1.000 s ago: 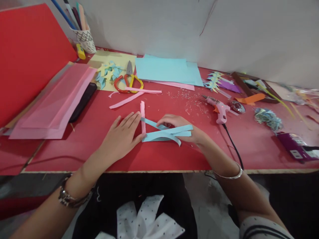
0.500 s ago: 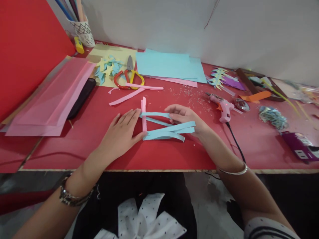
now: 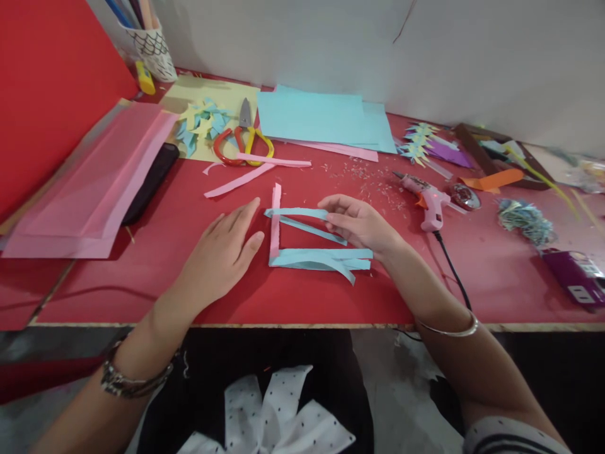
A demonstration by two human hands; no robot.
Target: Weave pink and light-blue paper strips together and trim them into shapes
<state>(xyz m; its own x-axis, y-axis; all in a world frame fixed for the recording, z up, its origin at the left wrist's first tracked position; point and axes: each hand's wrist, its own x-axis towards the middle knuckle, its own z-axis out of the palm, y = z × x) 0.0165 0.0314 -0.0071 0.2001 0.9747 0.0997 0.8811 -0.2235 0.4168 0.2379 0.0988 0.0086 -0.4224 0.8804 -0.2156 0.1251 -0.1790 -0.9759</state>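
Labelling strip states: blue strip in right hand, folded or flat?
Folded, it appears: the blue strip doubles back at its left end, by the pink strip, its lengths diverging toward the right hand.

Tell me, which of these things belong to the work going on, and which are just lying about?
Seemingly in the work:
upper blue strip, pinched in the right hand
pink strip, crossed by it
lower blue strips, at the pink strip's near end
left hand, open beside them, holding nothing

Seemingly just lying about, untouched:
scissors
pink glue gun
blue sheets
patterned pen cup
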